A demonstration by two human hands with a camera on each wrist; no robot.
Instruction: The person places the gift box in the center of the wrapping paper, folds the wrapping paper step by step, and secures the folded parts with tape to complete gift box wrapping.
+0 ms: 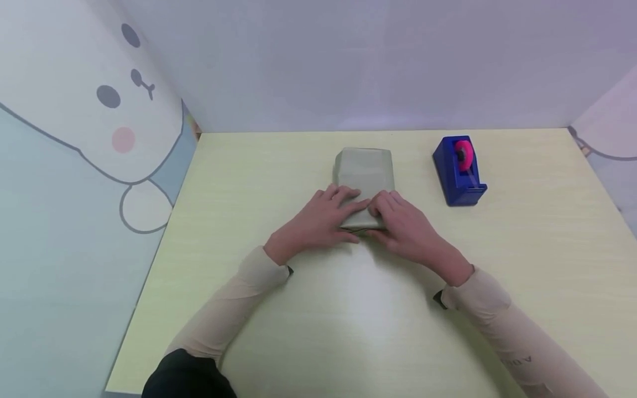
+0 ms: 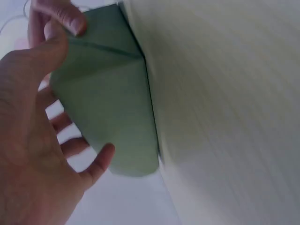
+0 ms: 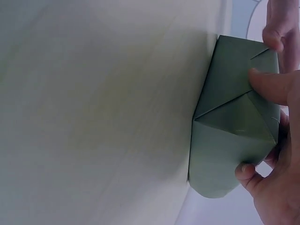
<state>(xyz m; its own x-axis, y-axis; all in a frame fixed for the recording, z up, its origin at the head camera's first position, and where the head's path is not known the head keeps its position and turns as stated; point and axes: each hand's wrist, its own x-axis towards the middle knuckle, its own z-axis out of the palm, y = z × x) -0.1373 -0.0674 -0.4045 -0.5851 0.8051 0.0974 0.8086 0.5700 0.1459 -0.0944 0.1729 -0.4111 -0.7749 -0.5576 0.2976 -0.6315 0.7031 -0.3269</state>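
Observation:
A box-shaped package wrapped in grey-green paper lies on the table, its long side pointing away from me. My left hand rests across its near left part, fingers spread out fairly straight over the top and thumb by the near end. On the near right corner, my right hand curls its fingers over the top edge while the thumb presses the end face. Folded paper flaps with slanted creases show on that end in the right wrist view. The left wrist view shows the package's side with left fingers behind it.
A blue tape dispenser with a pink roll stands to the right of the package. The pale wooden table meets a plain wall at the back. At the left is a panel with a cartoon animal.

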